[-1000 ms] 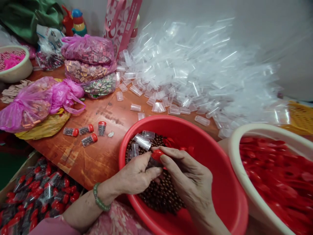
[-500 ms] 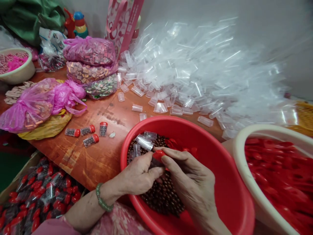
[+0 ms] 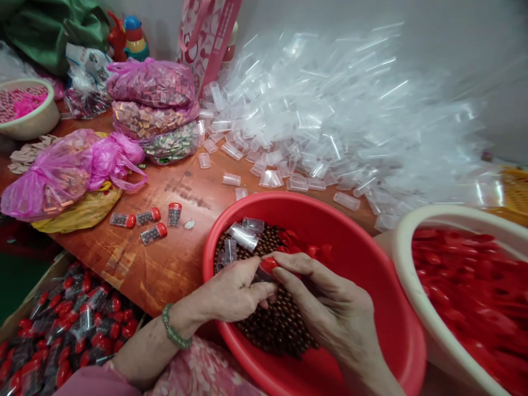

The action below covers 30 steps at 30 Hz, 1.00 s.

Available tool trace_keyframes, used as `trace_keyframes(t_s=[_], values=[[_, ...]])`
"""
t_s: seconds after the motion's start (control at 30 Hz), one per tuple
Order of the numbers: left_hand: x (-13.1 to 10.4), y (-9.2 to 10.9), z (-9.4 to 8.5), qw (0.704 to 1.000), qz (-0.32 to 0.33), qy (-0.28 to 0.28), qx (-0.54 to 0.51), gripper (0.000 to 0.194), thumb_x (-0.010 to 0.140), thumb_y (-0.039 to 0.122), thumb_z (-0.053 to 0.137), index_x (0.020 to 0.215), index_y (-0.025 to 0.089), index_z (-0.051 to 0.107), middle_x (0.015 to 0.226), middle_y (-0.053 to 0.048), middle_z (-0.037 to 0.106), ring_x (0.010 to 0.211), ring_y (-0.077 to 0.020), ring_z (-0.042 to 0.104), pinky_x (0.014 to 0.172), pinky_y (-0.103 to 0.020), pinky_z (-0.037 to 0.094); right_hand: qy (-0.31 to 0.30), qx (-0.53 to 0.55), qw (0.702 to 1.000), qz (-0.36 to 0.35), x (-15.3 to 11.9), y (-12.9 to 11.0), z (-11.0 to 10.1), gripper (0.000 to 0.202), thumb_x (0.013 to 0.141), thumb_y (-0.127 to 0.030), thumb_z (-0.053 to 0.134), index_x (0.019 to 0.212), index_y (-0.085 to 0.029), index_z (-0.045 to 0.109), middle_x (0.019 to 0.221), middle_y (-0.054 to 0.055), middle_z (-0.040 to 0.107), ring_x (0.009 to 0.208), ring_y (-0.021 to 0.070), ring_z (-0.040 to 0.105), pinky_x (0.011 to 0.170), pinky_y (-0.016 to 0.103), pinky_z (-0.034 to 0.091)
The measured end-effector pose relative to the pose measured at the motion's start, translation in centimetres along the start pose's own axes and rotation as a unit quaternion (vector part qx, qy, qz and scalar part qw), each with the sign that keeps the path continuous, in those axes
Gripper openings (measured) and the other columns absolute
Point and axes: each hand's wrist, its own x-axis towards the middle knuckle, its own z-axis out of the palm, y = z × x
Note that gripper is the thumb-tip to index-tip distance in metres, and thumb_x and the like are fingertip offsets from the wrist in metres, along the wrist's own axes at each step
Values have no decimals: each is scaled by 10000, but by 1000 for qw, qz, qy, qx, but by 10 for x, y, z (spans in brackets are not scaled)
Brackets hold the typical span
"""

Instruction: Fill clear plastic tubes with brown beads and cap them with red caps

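Observation:
Over the red basin (image 3: pixel 297 200), my left hand (image 3: pixel 233 291) is closed around a small clear tube with dark contents, mostly hidden by the fingers. My right hand (image 3: pixel 338 308) pinches the red cap (image 3: pixel 269 264) at the tube's top end between thumb and fingers. Below both hands lie many shiny brown beads (image 3: pixel 284 324). Several clear tubes (image 3: pixel 242 236) rest on the beads at the basin's left, and a few loose red caps (image 3: pixel 291 241) lie toward its back.
A cream tub (image 3: pixel 402 247) of red caps (image 3: pixel 462 291) stands right. Behind is a heap of clear tubes (image 3: pixel 313 115). Several capped tubes (image 3: pixel 153 234) lie on the table (image 3: pixel 185 264), near pink bags (image 3: pixel 61 170). A box of capped tubes (image 3: pixel 78 324) is lower left.
My right hand has shifted slightly right and down, its fingers still at the red cap. My left hand keeps its hold on the tube. The view has tilted very slightly.

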Motion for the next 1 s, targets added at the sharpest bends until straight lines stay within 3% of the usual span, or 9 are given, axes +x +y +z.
trace_keyframes(t_s=[0.13,0.2,0.3,0.5,0.63,0.7,0.8,0.9,1.0], values=[[1,3,0,996,7,-5,-86,232,828,196,535,1046,141,592,780,3,523,688,-103,468,669,-238,417,-39,-89,993,-61,-4,-2,-2,171,860,-203,613,1024,-239,644,909,46,708,784,184,681,689,303,572],[3,4,-1,991,-1,-3,-136,176,817,278,593,923,138,580,741,10,523,663,-97,476,655,-235,411,-72,-153,981,-99,-6,-1,-3,360,824,-345,672,1149,-218,580,996,96,688,874,236,671,721,355,570],[5,3,-1,975,-47,-14,-216,363,741,450,701,841,145,532,701,16,537,603,-87,505,599,-224,409,-96,-240,954,-149,-7,3,-1,672,774,-510,678,1292,-148,451,1077,181,642,965,314,632,754,448,550],[5,2,0,943,-80,-17,-323,536,576,557,814,784,123,577,666,3,592,585,-86,554,616,-225,444,-49,-316,921,-225,-2,4,8,577,792,-295,572,1320,-138,399,1006,163,648,862,298,634,726,450,511],[9,3,0,927,-138,-20,-348,656,677,761,582,675,107,628,531,-26,569,537,-130,567,580,-261,460,-33,-318,913,-255,1,4,10,590,750,-313,615,1284,-151,423,917,128,661,768,271,638,701,422,506],[13,4,4,916,-190,10,-353,701,753,779,447,668,110,638,473,-22,538,473,-135,544,527,-268,450,-33,-323,908,-265,0,6,11,596,750,-321,609,1287,-146,420,902,127,666,759,270,643,689,418,507],[19,8,17,907,-223,114,-339,575,857,632,432,658,125,617,443,-2,519,406,-120,481,467,-254,406,-37,-330,901,-281,-3,8,8,600,758,-315,599,1300,-125,427,876,135,679,745,276,650,669,416,508],[18,15,33,904,-213,205,-309,412,866,464,489,636,141,601,473,6,521,485,-128,491,530,-264,421,-45,-336,898,-281,-7,4,0,609,777,-353,614,1315,-123,444,839,151,691,709,300,651,660,445,497],[13,22,42,927,-171,224,-249,358,877,417,455,735,145,638,612,-15,592,682,-168,556,659,-291,455,-69,-317,905,-275,-7,-1,-12,588,785,-412,622,1313,-196,480,824,137,709,697,321,655,677,486,484]])
